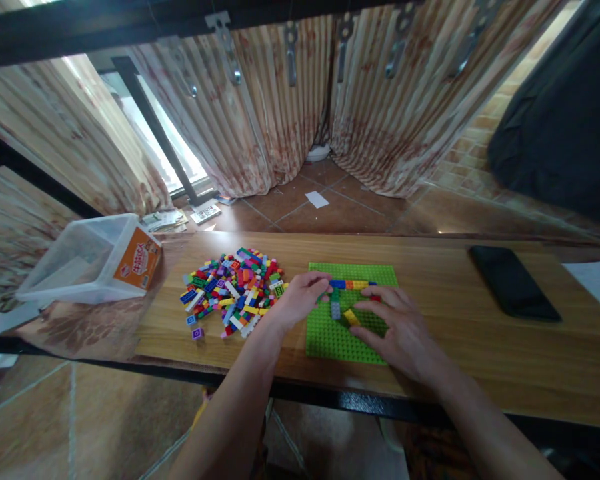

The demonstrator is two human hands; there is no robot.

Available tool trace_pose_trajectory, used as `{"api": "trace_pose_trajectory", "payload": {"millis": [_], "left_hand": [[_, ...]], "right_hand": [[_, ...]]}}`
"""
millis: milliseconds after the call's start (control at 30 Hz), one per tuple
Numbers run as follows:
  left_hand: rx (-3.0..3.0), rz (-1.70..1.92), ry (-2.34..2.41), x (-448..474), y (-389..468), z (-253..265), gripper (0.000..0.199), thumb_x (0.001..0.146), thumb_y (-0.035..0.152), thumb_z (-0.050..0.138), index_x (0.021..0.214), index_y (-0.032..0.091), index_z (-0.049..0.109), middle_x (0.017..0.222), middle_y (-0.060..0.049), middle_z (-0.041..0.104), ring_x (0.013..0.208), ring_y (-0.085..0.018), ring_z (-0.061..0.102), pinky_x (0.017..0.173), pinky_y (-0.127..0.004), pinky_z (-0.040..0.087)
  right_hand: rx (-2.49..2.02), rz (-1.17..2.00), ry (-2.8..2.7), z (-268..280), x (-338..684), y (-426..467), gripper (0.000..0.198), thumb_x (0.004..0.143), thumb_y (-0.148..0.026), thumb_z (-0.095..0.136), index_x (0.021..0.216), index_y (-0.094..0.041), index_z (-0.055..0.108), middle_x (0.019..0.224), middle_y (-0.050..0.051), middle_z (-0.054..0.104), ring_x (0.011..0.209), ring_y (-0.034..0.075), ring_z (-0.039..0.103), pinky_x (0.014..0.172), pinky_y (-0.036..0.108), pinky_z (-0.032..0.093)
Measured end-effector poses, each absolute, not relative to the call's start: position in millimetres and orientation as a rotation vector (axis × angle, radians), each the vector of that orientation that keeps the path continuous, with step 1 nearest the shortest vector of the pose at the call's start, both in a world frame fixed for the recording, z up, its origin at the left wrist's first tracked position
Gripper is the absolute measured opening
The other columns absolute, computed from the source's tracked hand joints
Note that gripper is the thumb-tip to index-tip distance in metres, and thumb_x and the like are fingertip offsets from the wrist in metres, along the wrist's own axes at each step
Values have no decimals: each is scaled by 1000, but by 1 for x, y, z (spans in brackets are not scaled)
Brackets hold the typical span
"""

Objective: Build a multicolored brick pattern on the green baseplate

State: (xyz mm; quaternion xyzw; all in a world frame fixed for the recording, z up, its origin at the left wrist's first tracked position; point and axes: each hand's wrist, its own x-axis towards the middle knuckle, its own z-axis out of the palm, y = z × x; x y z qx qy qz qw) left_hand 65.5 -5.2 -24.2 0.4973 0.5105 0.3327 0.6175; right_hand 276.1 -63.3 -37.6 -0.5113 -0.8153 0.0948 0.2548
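Note:
My left hand [307,293] reaches over the left edge of the green baseplate [325,343], its thumb and fingers pinched together. A bit of darker green, apparently a small brick, shows at those fingertips, mostly covered. Over the plate's right half, my right hand [400,327] has its thumb and fingers apart. Close to their tips lies a yellow brick [351,317], set at a slant; whether they touch it I cannot tell. Across the plate's upper part runs a row with a blue brick [338,284] and yellow bricks [361,285]. Below its left end sits a grey-blue brick [335,311].
Left of the plate, a heap of mixed bricks [235,287] covers the wooden table [445,287]. A clear plastic bin [80,287] with an orange label stands at the far left. On the right lies a black phone-like slab [513,283], with white paper [595,283] beyond.

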Motion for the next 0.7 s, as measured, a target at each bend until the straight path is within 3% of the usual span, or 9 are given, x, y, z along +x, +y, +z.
{"api": "trace_pose_trajectory", "payload": {"millis": [200, 400, 700], "left_hand": [[1403, 712, 1193, 62, -3, -33, 20, 84, 25, 56, 94, 12, 68, 71, 0, 62, 59, -9, 51, 56, -22, 38], [1685, 602, 1341, 58, -4, -36, 29, 76, 27, 70, 101, 12, 69, 84, -3, 68, 77, -16, 61, 70, -26, 44], [1815, 402, 1542, 71, -17, -20, 46, 71, 39, 75, 108, 16, 62, 74, 2, 64, 66, -16, 59, 59, -26, 38]], "right_hand": [[-1409, 219, -2232, -41, 268, -62, 14, 88, -30, 61, 91, -24, 73, 119, 9, 65, 114, 29, 53, 96, 51, 45], [-1409, 241, -2214, -45, 266, -60, 12, 89, -29, 61, 91, -23, 72, 117, 8, 65, 112, 28, 53, 96, 49, 44], [-1432, 299, -2171, -48, 261, -58, 6, 85, -25, 66, 87, -23, 72, 113, 7, 68, 108, 27, 55, 93, 47, 44]]}}
